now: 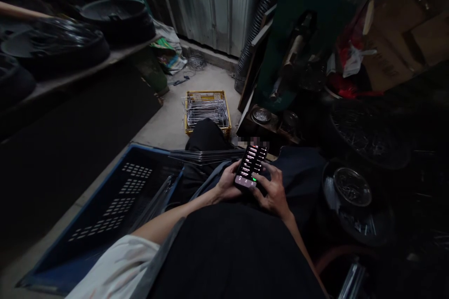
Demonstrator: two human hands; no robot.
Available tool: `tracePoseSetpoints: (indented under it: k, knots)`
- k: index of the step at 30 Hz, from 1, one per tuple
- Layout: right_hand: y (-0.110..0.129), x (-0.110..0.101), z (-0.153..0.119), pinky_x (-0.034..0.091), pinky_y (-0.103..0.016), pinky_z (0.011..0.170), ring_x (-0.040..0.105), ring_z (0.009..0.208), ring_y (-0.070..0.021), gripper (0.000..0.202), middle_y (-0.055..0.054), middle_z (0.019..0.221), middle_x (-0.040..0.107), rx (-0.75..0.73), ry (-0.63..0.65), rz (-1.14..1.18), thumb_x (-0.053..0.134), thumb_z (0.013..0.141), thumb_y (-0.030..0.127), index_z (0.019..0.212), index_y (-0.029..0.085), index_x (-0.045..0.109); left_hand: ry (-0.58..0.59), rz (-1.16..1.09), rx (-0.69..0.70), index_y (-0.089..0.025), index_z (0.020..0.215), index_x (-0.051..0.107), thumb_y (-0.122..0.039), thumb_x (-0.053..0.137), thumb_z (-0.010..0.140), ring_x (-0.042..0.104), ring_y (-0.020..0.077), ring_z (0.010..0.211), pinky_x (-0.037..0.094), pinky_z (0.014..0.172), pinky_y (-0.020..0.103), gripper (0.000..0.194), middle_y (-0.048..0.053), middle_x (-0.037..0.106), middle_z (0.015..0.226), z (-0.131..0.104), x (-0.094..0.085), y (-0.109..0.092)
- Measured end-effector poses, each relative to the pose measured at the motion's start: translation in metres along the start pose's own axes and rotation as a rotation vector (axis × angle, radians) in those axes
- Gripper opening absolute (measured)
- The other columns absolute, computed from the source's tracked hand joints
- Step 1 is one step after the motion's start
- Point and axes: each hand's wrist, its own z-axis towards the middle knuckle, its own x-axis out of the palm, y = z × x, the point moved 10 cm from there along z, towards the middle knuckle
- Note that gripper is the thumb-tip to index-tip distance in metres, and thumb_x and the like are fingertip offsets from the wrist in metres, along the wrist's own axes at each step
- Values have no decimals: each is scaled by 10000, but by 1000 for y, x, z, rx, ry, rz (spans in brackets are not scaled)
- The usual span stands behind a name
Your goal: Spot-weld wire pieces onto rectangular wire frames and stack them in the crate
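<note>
A smartphone [249,164] with a lit, dark screen showing a list is held over my lap. My left hand [228,183] wraps round its left side and lower back. My right hand [271,189] is at its lower right, fingers bent over the screen and thumb near the bottom edge; it looks to be touching the phone, though whether it also bears its weight I cannot tell. Behind the phone, a bundle of thin metal rods [206,155] lies across my thigh.
A blue plastic crate [87,196] stands at my left, more rods inside. Ahead on the floor is a yellow crate [206,93] of bent wire pieces. A green machine [270,74] and round metal dishes [351,187] are on the right. Another person's arm [21,10] reaches over black basins [115,16].
</note>
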Motion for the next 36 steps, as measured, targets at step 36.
tracePoseSetpoints:
  k: [36]
  knots:
    - [-2,-4,0,406,-503,1033,429,1240,-293,305,-91,1402,423,17,-16,-3,632,859,364,1143,254,654,3,-9,-40,-50,1114,652,-352,499,909,676,310,893,489,832,418,395,190,716,998,-1,5,5]
